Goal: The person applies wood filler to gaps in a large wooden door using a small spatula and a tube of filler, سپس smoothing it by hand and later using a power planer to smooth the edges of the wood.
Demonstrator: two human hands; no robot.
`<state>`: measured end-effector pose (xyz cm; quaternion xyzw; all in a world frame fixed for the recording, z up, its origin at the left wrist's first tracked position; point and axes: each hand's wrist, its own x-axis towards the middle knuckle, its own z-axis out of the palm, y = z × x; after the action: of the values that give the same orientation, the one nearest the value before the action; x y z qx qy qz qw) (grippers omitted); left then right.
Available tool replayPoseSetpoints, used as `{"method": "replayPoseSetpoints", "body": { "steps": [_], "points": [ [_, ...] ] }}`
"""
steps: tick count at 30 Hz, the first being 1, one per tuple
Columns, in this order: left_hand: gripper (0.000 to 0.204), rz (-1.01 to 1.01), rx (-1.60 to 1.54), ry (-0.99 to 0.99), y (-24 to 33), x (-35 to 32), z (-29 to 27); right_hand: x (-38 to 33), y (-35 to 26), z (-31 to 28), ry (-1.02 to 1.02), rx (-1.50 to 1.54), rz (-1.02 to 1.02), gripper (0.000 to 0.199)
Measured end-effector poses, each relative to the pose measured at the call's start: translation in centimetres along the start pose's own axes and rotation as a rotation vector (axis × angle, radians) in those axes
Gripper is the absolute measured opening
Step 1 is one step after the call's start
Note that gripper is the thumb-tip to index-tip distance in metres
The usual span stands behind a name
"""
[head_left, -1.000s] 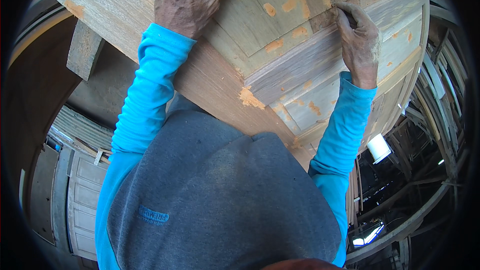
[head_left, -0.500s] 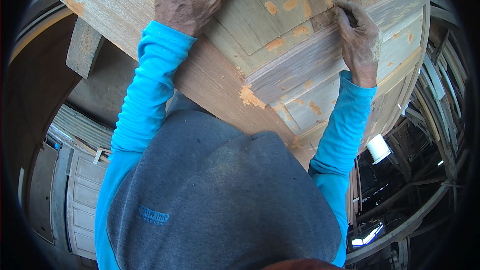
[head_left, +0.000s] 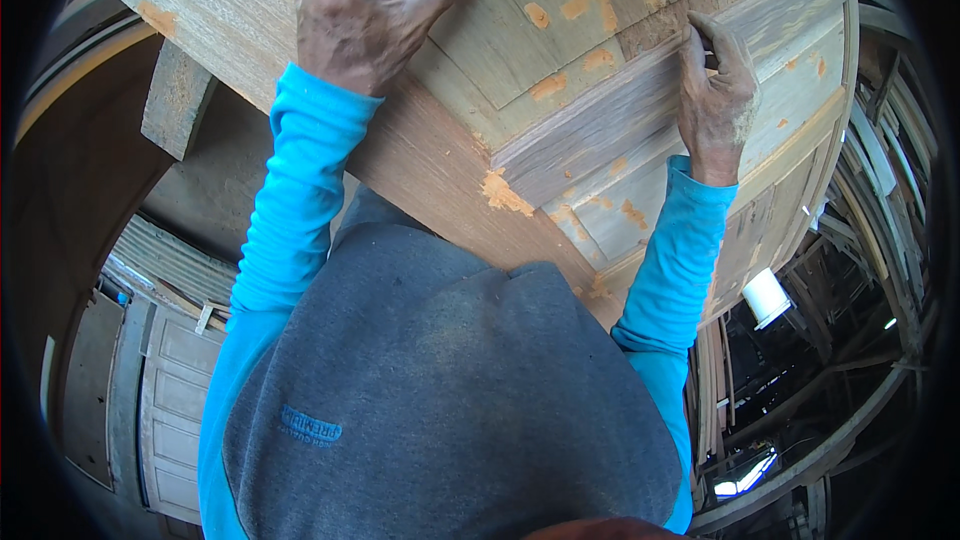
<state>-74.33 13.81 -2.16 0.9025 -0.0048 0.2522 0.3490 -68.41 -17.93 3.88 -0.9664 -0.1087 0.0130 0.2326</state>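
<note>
The left hand (head_left: 360,15) has slid slightly up the wooden door (head_left: 560,140), spread flat, its grip released. The right hand (head_left: 718,100) stays clenched on a small dark tool (head_left: 703,33) pressing filler patches (head_left: 505,192) along the panel groove.

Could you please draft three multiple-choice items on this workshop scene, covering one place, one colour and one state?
1. Where does the left hand rest?
A. flat on the panelled wooden door
B. on the white cylindrical container
C. on the grey vest

2. What colour are the filler patches on the door?
A. green
B. orange
C. black

3. How is the right hand set?
A. hanging away from the door
B. spread flat, palm up
C. fingers curled, pressed against a moulding of the door

Answers: 1 A, its fingers spread on the panel; 2 B, orange smears dot the wood; 3 C, bent fingertips meet the raised edge, and whether they pinch a small tool is unclear.
</note>
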Motion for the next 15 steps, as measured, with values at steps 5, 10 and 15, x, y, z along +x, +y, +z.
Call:
{"method": "replayPoseSetpoints", "body": {
  "steps": [5, 10, 15],
  "points": [
    [0.067, -0.030, -0.142, -0.057, 3.8, -2.8, -3.0, -1.9, -0.2, 1.9, 0.075, -0.146, -0.097, 0.034],
    [0.059, 0.031, -0.086, -0.438, 7.8, -1.6, -0.1, -3.5, -0.9, 3.6, 0.081, -0.222, -0.117, 0.039],
    [0.061, 0.203, -0.054, -0.477, 9.0, 0.3, 6.0, -4.5, 0.3, 4.7, 0.201, -0.115, -0.044, 0.044]
  ]
}}
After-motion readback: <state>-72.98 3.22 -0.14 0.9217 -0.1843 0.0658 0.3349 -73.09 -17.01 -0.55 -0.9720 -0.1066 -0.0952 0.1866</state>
